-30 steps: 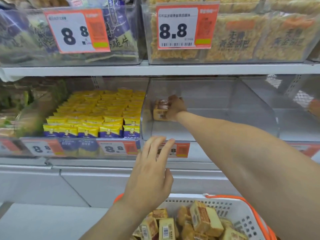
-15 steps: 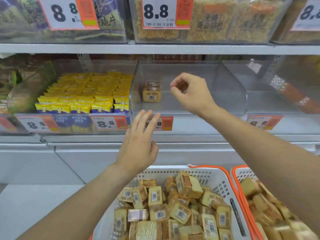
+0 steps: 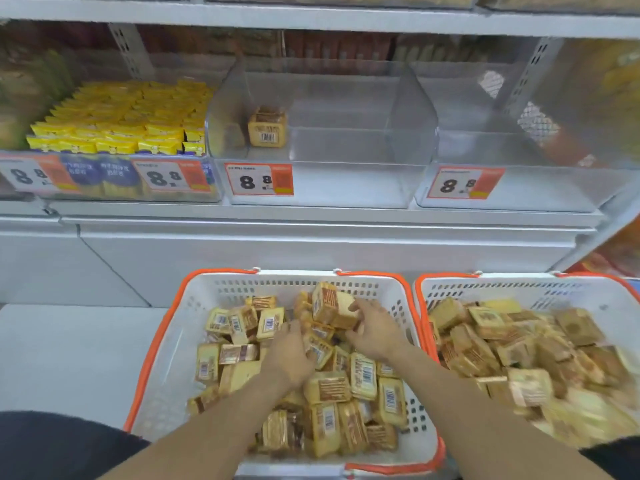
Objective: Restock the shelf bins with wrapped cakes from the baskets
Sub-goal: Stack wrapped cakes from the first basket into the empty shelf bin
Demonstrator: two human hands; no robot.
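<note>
Both my hands are down among wrapped cakes in the left basket [image 3: 166, 327]: my right hand [image 3: 375, 332] grips a cake [image 3: 332, 304], my left hand [image 3: 291, 355] grips another [image 3: 320, 348]. One cake [image 3: 267, 130] sits alone in the clear bin [image 3: 412, 112] above.

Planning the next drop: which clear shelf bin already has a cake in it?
The middle clear bin, above the left basket: one wrapped cake stands at its left. The right bin holds none.

We reach both forearms forward and down, hands close together. Our left hand [image 3: 290, 351] lies palm down with fingers curled; our right hand [image 3: 372, 329] curls its fingers in a grip.
</note>
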